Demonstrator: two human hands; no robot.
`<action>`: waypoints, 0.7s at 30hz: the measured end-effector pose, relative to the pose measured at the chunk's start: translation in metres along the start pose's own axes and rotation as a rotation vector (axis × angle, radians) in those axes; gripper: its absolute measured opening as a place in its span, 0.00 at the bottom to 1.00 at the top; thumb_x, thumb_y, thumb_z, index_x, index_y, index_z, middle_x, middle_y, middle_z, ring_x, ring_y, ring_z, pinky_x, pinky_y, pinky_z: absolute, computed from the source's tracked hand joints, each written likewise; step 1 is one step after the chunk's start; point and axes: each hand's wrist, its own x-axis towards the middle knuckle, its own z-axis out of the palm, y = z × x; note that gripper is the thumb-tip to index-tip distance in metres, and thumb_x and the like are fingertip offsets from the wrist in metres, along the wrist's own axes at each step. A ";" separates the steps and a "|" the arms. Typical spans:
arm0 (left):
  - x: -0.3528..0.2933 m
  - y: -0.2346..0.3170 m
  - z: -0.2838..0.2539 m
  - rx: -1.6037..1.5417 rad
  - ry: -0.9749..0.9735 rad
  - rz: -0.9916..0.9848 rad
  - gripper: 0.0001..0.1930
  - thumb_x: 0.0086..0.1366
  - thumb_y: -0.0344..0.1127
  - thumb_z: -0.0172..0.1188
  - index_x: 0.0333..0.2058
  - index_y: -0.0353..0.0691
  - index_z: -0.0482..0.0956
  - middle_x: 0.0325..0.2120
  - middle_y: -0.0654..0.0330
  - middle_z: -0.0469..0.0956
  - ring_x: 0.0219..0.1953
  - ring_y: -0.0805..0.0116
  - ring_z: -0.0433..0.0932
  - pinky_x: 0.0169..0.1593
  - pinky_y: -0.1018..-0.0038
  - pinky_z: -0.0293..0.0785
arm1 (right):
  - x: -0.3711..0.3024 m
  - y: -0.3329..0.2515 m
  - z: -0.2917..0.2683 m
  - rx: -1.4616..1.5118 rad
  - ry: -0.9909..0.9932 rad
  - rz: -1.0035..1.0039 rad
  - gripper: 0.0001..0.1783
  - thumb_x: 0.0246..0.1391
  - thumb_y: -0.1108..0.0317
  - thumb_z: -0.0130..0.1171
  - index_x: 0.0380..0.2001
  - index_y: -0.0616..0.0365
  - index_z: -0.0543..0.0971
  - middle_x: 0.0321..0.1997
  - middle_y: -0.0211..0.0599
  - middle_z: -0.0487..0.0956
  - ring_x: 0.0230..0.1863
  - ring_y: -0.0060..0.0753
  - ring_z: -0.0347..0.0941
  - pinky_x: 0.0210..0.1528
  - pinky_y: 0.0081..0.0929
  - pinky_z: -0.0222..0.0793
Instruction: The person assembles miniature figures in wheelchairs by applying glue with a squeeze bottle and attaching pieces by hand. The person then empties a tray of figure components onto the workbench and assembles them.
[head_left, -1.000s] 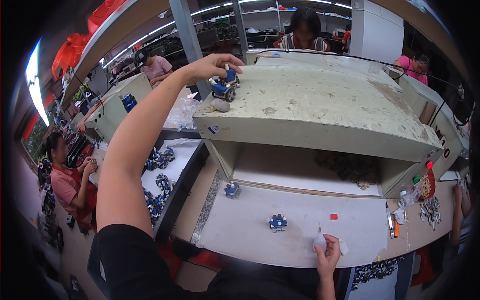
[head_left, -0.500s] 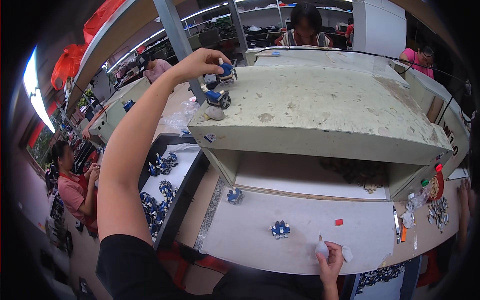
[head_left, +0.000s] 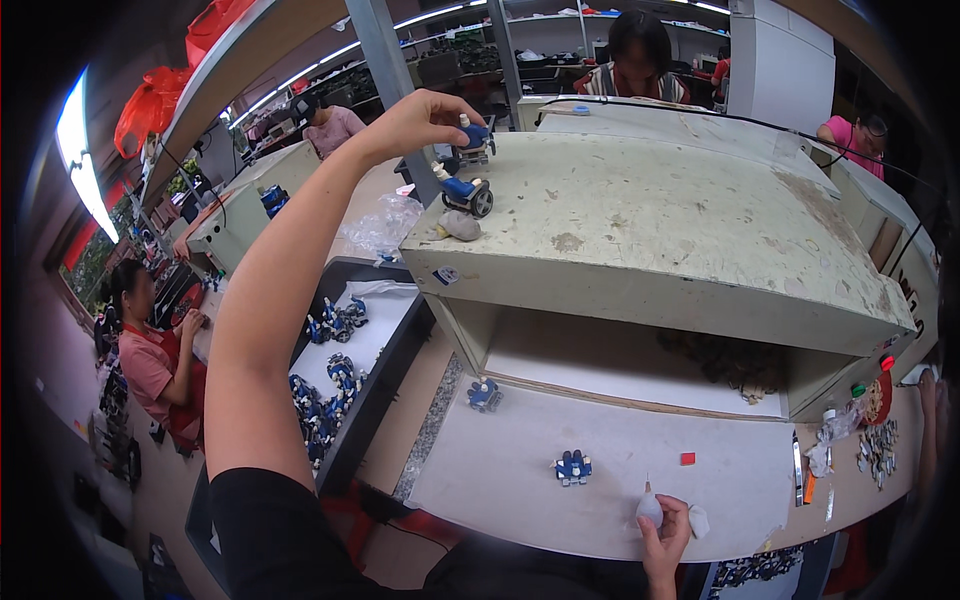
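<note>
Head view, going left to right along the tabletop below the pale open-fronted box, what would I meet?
A small blue figure, a second blue figure, a grey bulb held in the right hand, a small red square, an orange strip, a spread of silver-coloured pieces.

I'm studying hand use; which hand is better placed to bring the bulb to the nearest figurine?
Likely the right hand: it holds the bulb near the blue figurine; the left hand grips another figurine at the cabinet top.
</note>
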 end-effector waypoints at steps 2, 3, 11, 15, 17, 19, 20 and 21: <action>-0.001 -0.001 0.002 0.003 -0.019 0.016 0.13 0.52 0.26 0.59 0.38 0.40 0.77 0.30 0.65 0.77 0.32 0.80 0.74 0.38 0.83 0.69 | 0.001 0.000 0.001 -0.001 -0.012 0.010 0.19 0.42 0.77 0.58 0.40 0.66 0.67 0.35 0.37 0.71 0.37 0.25 0.67 0.43 0.20 0.61; -0.001 -0.001 0.005 -0.002 -0.023 0.004 0.13 0.52 0.26 0.59 0.39 0.40 0.77 0.30 0.65 0.77 0.32 0.80 0.74 0.39 0.83 0.69 | 0.001 -0.001 0.002 0.002 -0.026 0.022 0.19 0.42 0.77 0.57 0.40 0.65 0.66 0.35 0.35 0.70 0.37 0.23 0.66 0.42 0.19 0.60; -0.002 0.009 0.015 -0.066 -0.055 -0.004 0.16 0.51 0.28 0.58 0.41 0.38 0.76 0.32 0.58 0.77 0.35 0.72 0.73 0.44 0.77 0.68 | -0.001 -0.001 0.002 -0.052 0.012 -0.026 0.18 0.42 0.77 0.58 0.39 0.67 0.67 0.34 0.38 0.71 0.37 0.26 0.68 0.42 0.20 0.63; -0.002 0.012 0.014 -0.037 0.016 0.018 0.15 0.52 0.28 0.58 0.41 0.41 0.76 0.24 0.66 0.71 0.29 0.79 0.68 0.36 0.82 0.65 | -0.001 0.002 0.002 -0.080 -0.012 -0.031 0.19 0.42 0.78 0.57 0.40 0.66 0.66 0.35 0.37 0.71 0.36 0.24 0.67 0.41 0.18 0.62; -0.002 0.013 0.011 -0.068 0.025 0.019 0.15 0.52 0.28 0.59 0.41 0.41 0.76 0.24 0.66 0.72 0.29 0.79 0.68 0.36 0.82 0.65 | -0.002 0.003 0.002 -0.088 -0.007 -0.046 0.19 0.42 0.78 0.57 0.40 0.66 0.67 0.34 0.37 0.71 0.36 0.24 0.67 0.41 0.18 0.62; -0.001 0.014 0.011 -0.099 0.031 0.015 0.15 0.52 0.28 0.59 0.40 0.42 0.77 0.24 0.67 0.72 0.29 0.80 0.68 0.35 0.82 0.65 | -0.002 0.002 0.002 -0.094 -0.005 -0.055 0.19 0.42 0.78 0.57 0.40 0.66 0.67 0.34 0.37 0.71 0.37 0.24 0.68 0.41 0.18 0.62; -0.001 0.014 0.010 -0.084 0.037 0.025 0.14 0.52 0.28 0.59 0.40 0.42 0.77 0.24 0.67 0.72 0.28 0.80 0.68 0.35 0.82 0.65 | -0.002 0.002 0.002 -0.096 -0.006 -0.052 0.19 0.42 0.79 0.57 0.40 0.66 0.67 0.34 0.37 0.71 0.36 0.24 0.68 0.40 0.18 0.62; -0.001 0.015 0.010 -0.069 0.041 0.034 0.14 0.51 0.27 0.59 0.39 0.42 0.77 0.24 0.68 0.72 0.28 0.81 0.68 0.35 0.83 0.65 | -0.002 0.001 0.002 -0.097 -0.006 -0.048 0.19 0.42 0.79 0.57 0.40 0.66 0.67 0.34 0.37 0.71 0.36 0.24 0.68 0.40 0.18 0.62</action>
